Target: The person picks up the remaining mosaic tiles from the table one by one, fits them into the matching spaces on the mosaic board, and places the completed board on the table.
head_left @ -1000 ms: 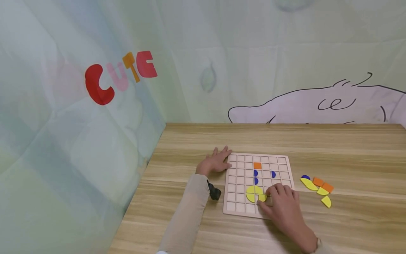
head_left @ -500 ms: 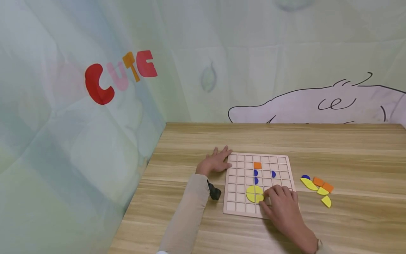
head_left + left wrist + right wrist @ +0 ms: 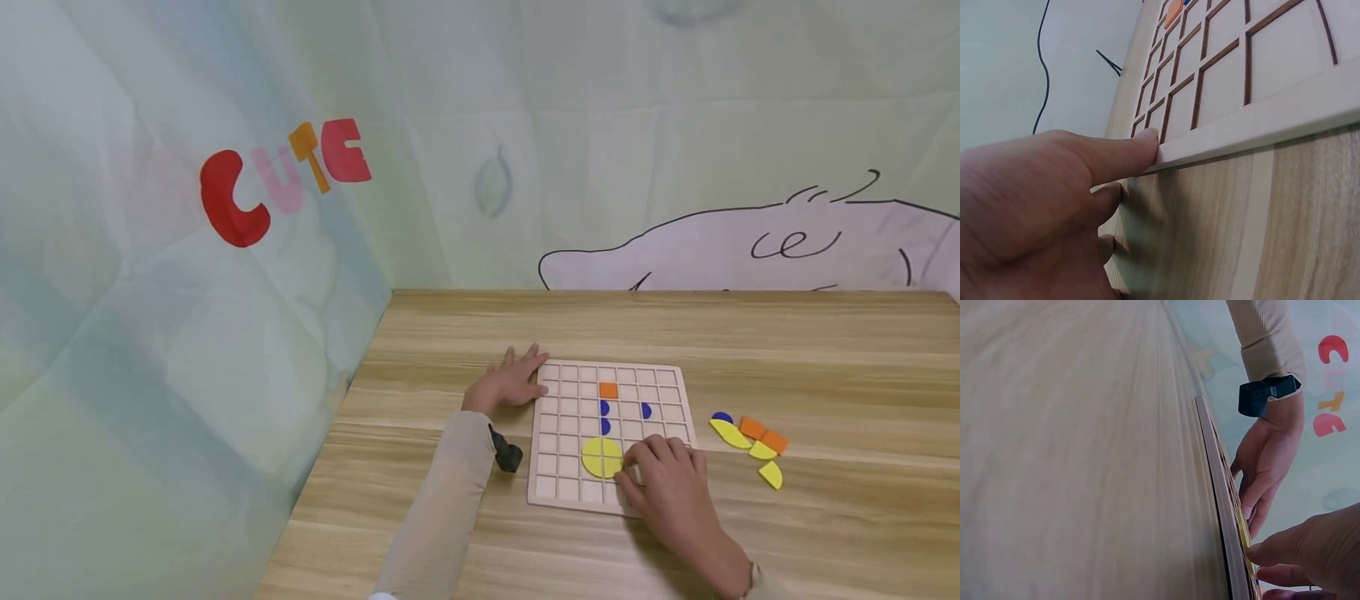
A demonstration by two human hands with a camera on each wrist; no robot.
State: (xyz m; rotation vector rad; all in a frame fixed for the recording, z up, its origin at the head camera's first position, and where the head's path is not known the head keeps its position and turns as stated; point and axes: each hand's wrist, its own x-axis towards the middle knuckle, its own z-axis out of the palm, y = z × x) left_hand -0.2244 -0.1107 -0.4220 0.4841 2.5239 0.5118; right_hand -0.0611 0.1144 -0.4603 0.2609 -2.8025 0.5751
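Note:
A pale wooden grid board (image 3: pixel 567 486) lies on the table. My left hand (image 3: pixel 510 385) rests at its far left corner with fingers spread, and its thumb (image 3: pixel 1125 153) presses on the rim in the left wrist view. Several yellow quarter-circle pieces (image 3: pixel 602 458) form a full disc in the near part of the grid. Bent over the disc's right side, my right hand (image 3: pixel 671 492) touches the lower right yellow piece with its thumb; its other fingers stand apart from the thumb. An orange square (image 3: pixel 608 391) and three blue half-circles (image 3: pixel 647 411) sit in other cells.
Loose pieces lie right of the board: a blue half-circle (image 3: pixel 722 417), orange squares (image 3: pixel 773 441) and yellow pieces (image 3: pixel 770 475). A printed cloth wall (image 3: pixel 465 167) rises behind and left of the wooden table (image 3: pixel 450 333). A black wrist device (image 3: pixel 506 452) is on the left arm.
The lower right yellow piece has shifted left and settled flush, closing the disc. My right hand moved slightly with it. The left hand stayed still.

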